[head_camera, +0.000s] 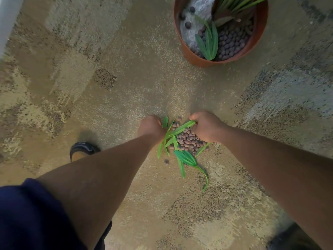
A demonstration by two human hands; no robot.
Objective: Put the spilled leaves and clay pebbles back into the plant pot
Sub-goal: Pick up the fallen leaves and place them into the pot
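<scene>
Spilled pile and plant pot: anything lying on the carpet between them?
No. In the head view, only bare carpet lies between the spilled pile and the plant pot.

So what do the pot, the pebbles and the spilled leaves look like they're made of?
Plant pot: likely plastic, with a thin, smooth terracotta-orange wall; fired clay can't be ruled out.
Clay pebbles: matte brown, rounded, uneven balls, like expanded clay.
Leaves: uniform bright green with stiff moulded ribs, possibly artificial; unclear.
Floor: speckled beige carpet, by its pile texture.
</scene>
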